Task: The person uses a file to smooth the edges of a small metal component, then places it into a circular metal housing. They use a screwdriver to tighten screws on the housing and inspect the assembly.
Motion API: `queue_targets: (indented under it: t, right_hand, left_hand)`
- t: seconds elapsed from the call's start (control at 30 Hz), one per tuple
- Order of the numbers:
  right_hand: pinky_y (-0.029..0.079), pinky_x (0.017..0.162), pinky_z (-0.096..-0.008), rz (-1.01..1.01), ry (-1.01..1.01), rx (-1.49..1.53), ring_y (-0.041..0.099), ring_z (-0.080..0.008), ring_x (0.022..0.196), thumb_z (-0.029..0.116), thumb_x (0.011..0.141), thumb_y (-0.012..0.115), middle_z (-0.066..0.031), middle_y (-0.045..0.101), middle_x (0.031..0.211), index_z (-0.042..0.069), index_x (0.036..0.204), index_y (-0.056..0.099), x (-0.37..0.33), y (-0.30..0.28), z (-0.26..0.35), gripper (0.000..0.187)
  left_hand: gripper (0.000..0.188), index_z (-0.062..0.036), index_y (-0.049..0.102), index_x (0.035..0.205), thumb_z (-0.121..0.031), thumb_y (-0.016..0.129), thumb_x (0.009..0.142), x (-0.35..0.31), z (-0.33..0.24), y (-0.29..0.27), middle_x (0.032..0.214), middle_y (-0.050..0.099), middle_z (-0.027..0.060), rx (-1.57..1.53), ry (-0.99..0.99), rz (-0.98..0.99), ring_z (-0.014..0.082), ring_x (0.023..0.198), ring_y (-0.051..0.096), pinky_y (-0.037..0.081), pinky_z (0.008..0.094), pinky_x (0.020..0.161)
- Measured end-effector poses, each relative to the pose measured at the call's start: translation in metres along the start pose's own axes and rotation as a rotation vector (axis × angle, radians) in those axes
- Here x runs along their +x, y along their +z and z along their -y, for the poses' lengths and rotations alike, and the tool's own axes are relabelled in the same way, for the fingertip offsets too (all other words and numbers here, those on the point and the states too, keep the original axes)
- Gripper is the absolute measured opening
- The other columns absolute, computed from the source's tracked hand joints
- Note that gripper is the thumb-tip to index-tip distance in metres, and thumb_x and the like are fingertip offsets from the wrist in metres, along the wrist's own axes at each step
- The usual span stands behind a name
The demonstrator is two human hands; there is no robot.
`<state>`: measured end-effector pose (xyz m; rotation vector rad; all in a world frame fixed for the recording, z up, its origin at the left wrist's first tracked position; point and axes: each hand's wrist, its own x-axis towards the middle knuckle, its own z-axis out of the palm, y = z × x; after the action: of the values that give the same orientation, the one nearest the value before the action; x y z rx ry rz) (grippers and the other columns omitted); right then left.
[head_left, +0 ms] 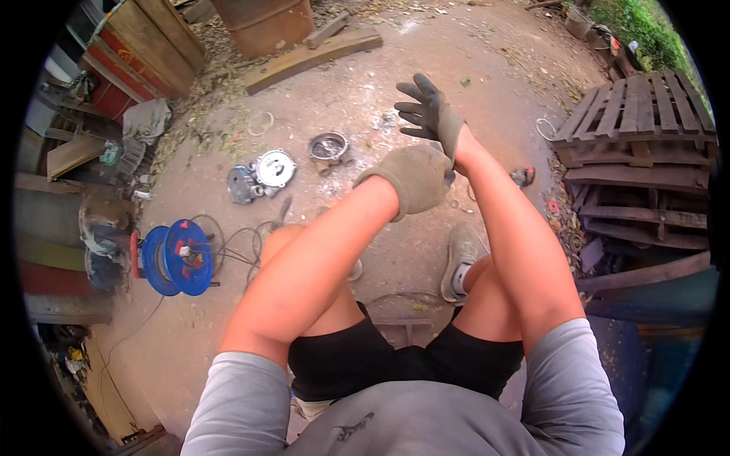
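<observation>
Both my hands wear dark grey-brown work gloves and are raised over the ground in front of my knees. My right hand [427, 110] is open, its fingers spread and pointing left. At its wrist, my left hand [417, 178] is closed on the cuff of the right glove [452, 135]; its fingertips are mostly hidden. On the ground beyond my left forearm lie a silver round metal cover [275, 168], a darker grey metal housing [243, 185] joined or touching it, and a round open metal casing [328, 147].
A blue cable reel [190, 257] stands at the left, its dark cable trailing toward my leg. Stacked wooden pallets [639, 121] rise at the right, with a small red-and-black object [523, 176] nearby. A wooden beam [315, 59] and rusty drum [266, 26] are at the back.
</observation>
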<state>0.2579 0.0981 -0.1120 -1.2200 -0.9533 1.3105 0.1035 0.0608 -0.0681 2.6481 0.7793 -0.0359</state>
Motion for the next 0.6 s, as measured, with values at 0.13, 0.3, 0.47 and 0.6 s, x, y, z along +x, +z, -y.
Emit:
queue_targets:
  t: [0.13,0.3,0.47,0.6]
  right_hand:
    - [0.041,0.129,-0.0429,0.163,-0.256,-0.054,0.054,-0.0324,0.15,0.036,0.12,0.042,-0.0229,0.056,0.161,-0.001,0.167,0.041,0.003,0.014,0.013,0.06]
    - [0.048,0.12,-0.0441,0.192,-0.109,0.287,0.065,-0.0389,0.137,0.05,0.121,0.039,-0.0197,0.067,0.151,0.0,0.16,0.054,0.013,-0.008,-0.013,0.065]
    - [0.041,0.125,-0.0456,0.481,0.048,0.376,0.053,-0.0369,0.151,0.082,0.109,0.017,-0.0207,0.053,0.167,0.006,0.172,0.036,0.027,-0.007,-0.028,0.101]
    - [0.037,0.13,-0.0471,0.405,0.134,0.764,0.047,-0.0359,0.155,0.068,0.114,0.039,-0.0204,0.044,0.172,0.007,0.174,0.027,-0.003,0.033,-0.006,0.087]
  left_hand:
    - [0.031,-0.0072,0.078,0.111,-0.032,0.065,0.099,-0.01,0.007,0.017,0.117,0.078,0.0185,-0.032,0.035,0.031,0.036,0.116,0.073,0.056,0.0488,0.104]
    - [0.029,-0.0072,0.077,0.109,-0.032,0.064,0.1,-0.016,-0.018,0.011,0.114,0.078,0.0196,-0.106,0.123,0.03,0.0369,0.115,0.074,0.055,0.0497,0.104]
    - [0.03,-0.0043,0.08,0.111,-0.025,0.063,0.099,-0.009,-0.004,0.005,0.113,0.08,0.024,0.066,0.038,0.17,0.0403,0.109,0.077,0.06,0.0504,0.095]
    - [0.035,0.0008,0.082,0.116,-0.021,0.063,0.096,-0.004,0.009,0.008,0.119,0.08,0.0259,0.052,-0.071,0.243,0.0413,0.11,0.078,0.062,0.0496,0.094]
